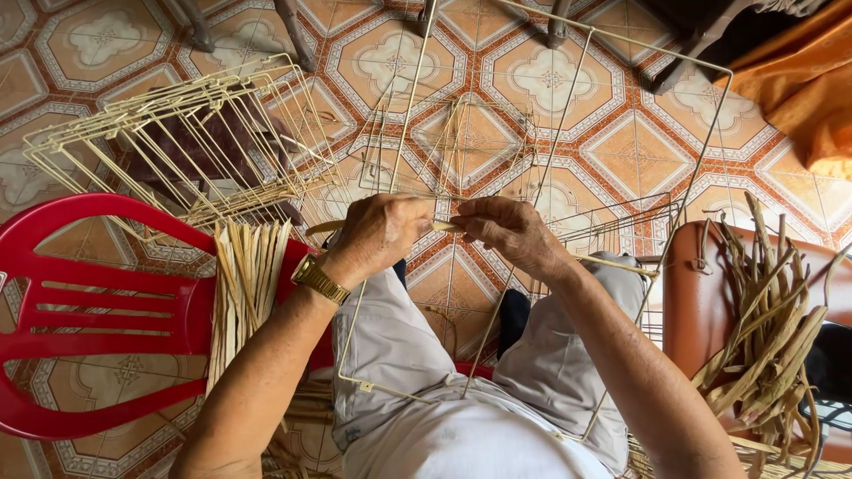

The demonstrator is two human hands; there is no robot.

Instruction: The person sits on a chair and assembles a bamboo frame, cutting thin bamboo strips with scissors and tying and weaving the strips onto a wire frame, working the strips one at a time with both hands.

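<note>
A tall white wire frame (568, 98) rests on my lap and leans away over the tiled floor. My left hand (377, 235), with a gold watch on its wrist, is closed on a pale flat straw strip (444, 226) at a wire of the frame. My right hand (510, 232) pinches the same strip from the other side, fingertips almost touching the left hand's. A few strips are wound on the wires just above my hands.
A red plastic chair (89, 310) stands at the left with a bundle of pale strips (244, 284) on its edge. A second cream wire frame (177, 133) lies behind it. Dry brown stalks (763, 328) pile on a brown seat at the right. Orange cloth (799, 71) hangs top right.
</note>
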